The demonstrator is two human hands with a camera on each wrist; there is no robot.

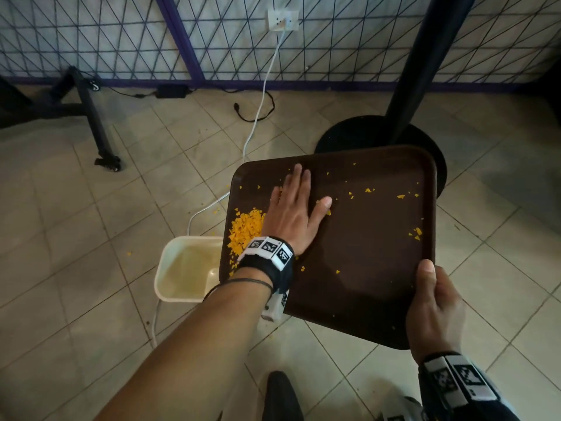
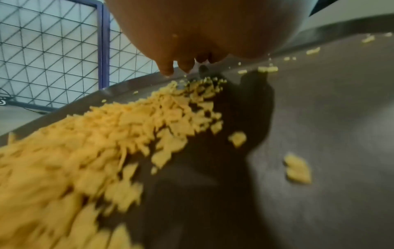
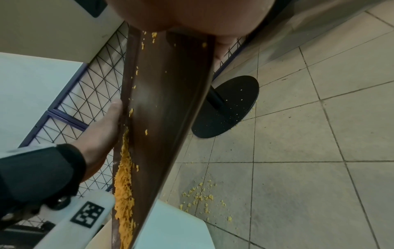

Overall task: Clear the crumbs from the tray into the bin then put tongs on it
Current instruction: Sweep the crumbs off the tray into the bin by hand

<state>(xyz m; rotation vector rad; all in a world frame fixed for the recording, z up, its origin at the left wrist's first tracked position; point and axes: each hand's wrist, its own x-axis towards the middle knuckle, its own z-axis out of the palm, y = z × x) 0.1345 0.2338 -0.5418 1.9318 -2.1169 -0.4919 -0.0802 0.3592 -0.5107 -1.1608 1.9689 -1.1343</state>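
Over a tiled floor, I am partway through the first step: sweeping crumbs off the tray and into the bin, with the tongs nowhere in view.

At left, the cream bin (image 1: 185, 268) sits on the floor, its right side tucked under the tray's low left edge; as far as I can tell it is still bare inside. Just above it, the main heap of orange crumbs (image 1: 246, 229) is banked against the left rim of the brown tray (image 1: 364, 253), which tilts down toward the bin. A few bits already lie on the tiles beside the bin, so some have missed.

My left hand (image 1: 293, 212) lies flat on the tray, fingers straight and together, thumb spread to the right, its little-finger edge against the heap. It grips nothing; it works as a scraper.

Further right, loose crumbs dot the tray's middle and far side. At the near right corner, my right hand (image 1: 434, 308) clamps the rim, thumb on top and fingers curled beneath, carrying the tray's weight.

By my reckoning, the next move calls for pushing the heap over the left rim while the lip stays above the bin's mouth, then a return pass for the stragglers on the right. Tilting too steeply or drifting off the bin would spill more onto the floor.
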